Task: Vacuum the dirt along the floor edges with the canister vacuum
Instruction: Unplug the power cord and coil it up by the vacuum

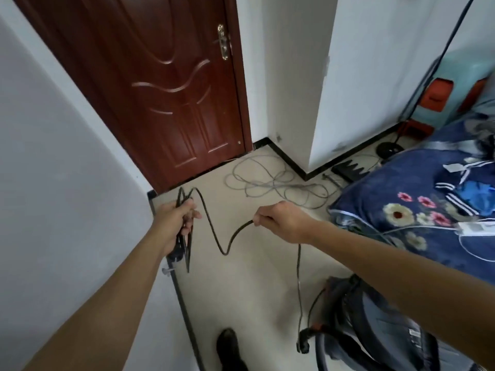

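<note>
Brown door (160, 89), closed, ahead. Blue floral bedding (401, 210), right. Canister vacuum (375, 325), grey, on the floor at lower right, beside the bedding. Grey cable (273, 180), loose loops before the door. Black cord (214, 231): left hand (174, 218) fisted round its folded loops; right hand (284, 220) pinching one strand, slack sagging between.

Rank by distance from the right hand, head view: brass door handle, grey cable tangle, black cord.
1. black cord, pinched in the right hand.
2. grey cable tangle, lying low just beyond.
3. brass door handle, farthest, up ahead.

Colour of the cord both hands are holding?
The cord is black, clearest in the head view.
</note>
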The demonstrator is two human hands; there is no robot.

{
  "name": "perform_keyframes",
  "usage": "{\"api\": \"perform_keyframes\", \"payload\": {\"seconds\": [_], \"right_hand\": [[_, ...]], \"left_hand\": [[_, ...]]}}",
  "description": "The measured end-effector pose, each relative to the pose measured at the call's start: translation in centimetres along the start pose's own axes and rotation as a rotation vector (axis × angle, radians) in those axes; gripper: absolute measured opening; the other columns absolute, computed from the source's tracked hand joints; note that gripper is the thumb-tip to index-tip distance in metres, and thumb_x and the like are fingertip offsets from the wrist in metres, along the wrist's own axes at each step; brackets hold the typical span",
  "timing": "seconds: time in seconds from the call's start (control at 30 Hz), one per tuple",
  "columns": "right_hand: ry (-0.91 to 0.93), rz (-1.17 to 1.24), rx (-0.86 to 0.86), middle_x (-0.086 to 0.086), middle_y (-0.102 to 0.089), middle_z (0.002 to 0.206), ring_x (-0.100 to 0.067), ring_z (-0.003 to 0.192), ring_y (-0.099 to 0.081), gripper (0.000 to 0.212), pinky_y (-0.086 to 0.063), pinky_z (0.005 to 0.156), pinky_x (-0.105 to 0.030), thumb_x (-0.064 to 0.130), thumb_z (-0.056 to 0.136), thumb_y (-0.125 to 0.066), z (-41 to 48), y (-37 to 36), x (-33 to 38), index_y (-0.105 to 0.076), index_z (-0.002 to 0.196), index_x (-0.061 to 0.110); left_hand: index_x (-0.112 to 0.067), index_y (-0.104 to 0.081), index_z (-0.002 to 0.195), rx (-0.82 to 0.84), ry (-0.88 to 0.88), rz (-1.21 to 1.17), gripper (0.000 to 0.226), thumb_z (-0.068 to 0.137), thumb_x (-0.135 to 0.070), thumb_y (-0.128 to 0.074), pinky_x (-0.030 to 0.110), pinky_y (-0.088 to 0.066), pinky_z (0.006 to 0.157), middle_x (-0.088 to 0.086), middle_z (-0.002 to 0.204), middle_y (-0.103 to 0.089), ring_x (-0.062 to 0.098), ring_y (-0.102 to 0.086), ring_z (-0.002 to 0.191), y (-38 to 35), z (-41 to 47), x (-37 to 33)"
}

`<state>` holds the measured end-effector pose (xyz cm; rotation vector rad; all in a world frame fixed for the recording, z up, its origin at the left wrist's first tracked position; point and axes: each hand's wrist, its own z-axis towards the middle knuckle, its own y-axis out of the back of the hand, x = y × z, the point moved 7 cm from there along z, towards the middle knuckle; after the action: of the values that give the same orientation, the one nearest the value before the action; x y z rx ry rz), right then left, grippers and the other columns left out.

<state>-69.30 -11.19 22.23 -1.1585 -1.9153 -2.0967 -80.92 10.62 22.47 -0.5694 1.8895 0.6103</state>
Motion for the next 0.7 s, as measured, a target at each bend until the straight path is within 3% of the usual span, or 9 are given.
{"api": "perform_keyframes", "payload": {"seconds": [0.1,0.17,0.2,0.27,0.37,0.5,0.57,0.7], "right_hand": [[-0.073,0.186,-0.115,0.011,-0.066,0.089,-0.003,0.083,-0.058,0.026,-0.041,0.077,-0.016,0.028,0.103,-0.051,2.8,2.1,-2.2,-0.071,0.1,0.012],[-0.19,0.292,-0.252,0.016,-0.059,0.079,0.002,0.075,-0.055,0.026,-0.041,0.071,-0.013,0.03,0.102,-0.052,4.5,3.3,-4.6,-0.071,0.094,0.013],[-0.26,0.316,-0.296,0.015,-0.056,0.076,0.001,0.072,-0.054,0.025,-0.041,0.068,-0.017,0.032,0.101,-0.054,5.2,3.6,-6.0,-0.069,0.089,0.016],[-0.404,0.336,-0.323,0.009,-0.053,0.071,-0.005,0.064,-0.049,0.021,-0.04,0.062,-0.022,0.038,0.095,-0.063,6.3,3.9,-8.7,-0.062,0.081,0.022],[-0.618,0.311,-0.289,0.005,-0.054,0.069,-0.011,0.062,-0.05,0.024,-0.041,0.059,-0.026,0.04,0.087,-0.072,6.3,2.6,-13.1,-0.057,0.075,0.026],[-0.971,0.273,-0.165,-0.003,-0.062,0.072,-0.022,0.074,-0.059,0.031,-0.047,0.069,-0.033,0.038,0.092,-0.065,1.7,-4.1,-19.7,-0.055,0.067,0.023],[-1.102,0.336,-0.105,-0.004,-0.061,0.072,-0.024,0.077,-0.058,0.035,-0.044,0.068,-0.032,0.037,0.094,-0.063,-2.0,-8.6,-21.6,-0.053,0.064,0.022],[-1.356,0.462,-0.156,0.001,-0.054,0.068,-0.024,0.076,-0.056,0.034,-0.038,0.06,-0.034,0.037,0.095,-0.059,-9.3,-15.8,-23.1,-0.052,0.066,0.021]], "left_hand": [[-0.009,-0.055,0.084,0.241,0.07,0.029,0.018,0.098,-0.017,-0.048,0.025,-0.043,0.049,0.019,0.088,-0.072,0.022,-0.063,0.064,-5.4,4.4,0.1],[-0.009,-0.055,0.087,0.456,0.142,0.057,0.016,0.099,-0.017,-0.046,0.03,-0.049,0.063,0.02,0.084,-0.072,0.029,-0.067,0.075,-9.4,6.7,0.6],[-0.008,-0.055,0.087,0.559,0.171,0.061,0.017,0.099,-0.017,-0.046,0.031,-0.047,0.063,0.017,0.071,-0.069,0.028,-0.064,0.067,-11.2,7.8,0.7],[-0.007,-0.052,0.079,0.682,0.214,0.044,0.023,0.098,-0.02,-0.047,0.028,-0.038,0.055,0.004,0.049,-0.044,0.019,-0.044,0.044,-13.7,10.4,0.1],[-0.011,-0.054,0.071,0.777,0.216,0.161,0.031,0.095,-0.03,-0.053,0.023,-0.023,0.046,-0.006,0.046,-0.026,0.008,-0.021,0.036,-15.9,14.1,-2.5],[-0.015,-0.056,0.064,0.858,0.154,0.206,0.027,0.083,-0.033,-0.065,0.019,-0.025,0.04,-0.01,0.043,-0.022,0.006,-0.018,0.034,-18.6,18.8,-6.3],[-0.014,-0.052,0.066,0.849,0.154,0.183,0.027,0.075,-0.033,-0.068,0.018,-0.027,0.037,-0.01,0.041,-0.022,0.006,-0.02,0.032,-20.2,21.4,-7.1],[-0.011,-0.052,0.069,0.833,0.116,0.354,0.026,0.082,-0.027,-0.067,0.019,-0.026,0.038,-0.01,0.04,-0.025,0.006,-0.021,0.032,-24.2,25.9,-5.8]]}}
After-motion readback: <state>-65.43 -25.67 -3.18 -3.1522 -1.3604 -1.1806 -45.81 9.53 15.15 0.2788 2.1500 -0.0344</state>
